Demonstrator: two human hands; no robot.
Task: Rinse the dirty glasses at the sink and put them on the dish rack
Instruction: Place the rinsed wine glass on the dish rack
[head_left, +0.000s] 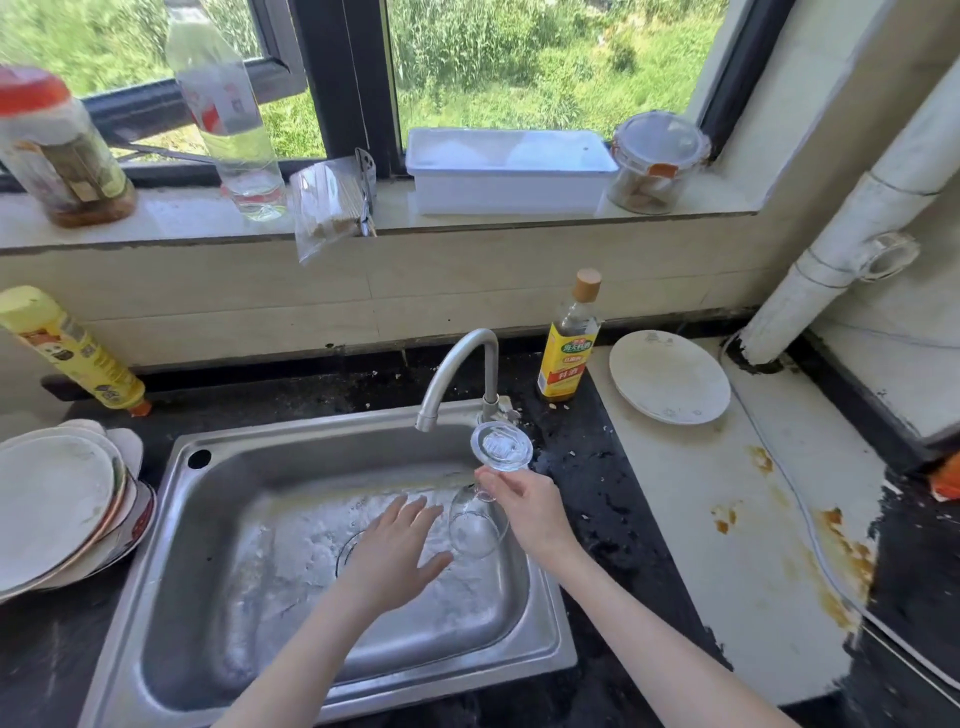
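Note:
A clear stemmed glass (478, 530) hangs upside down over the right side of the steel sink (171, 519), its round foot up near the tap base. My right hand (524, 506) pinches its stem. My left hand (397, 551) hovers flat with fingers spread over the wet sink floor, just left of the glass bowl, holding nothing. The curved faucet (457, 364) stands behind the sink; whether water runs I cannot tell.
A stack of plates (57, 499) sits left of the sink. A white plate (670, 376) and a yellow-labelled bottle (569, 343) stand on the right counter. The windowsill holds bottles, a white tub (509, 171) and a jar (654, 161). A white pipe (852, 228) runs down at right.

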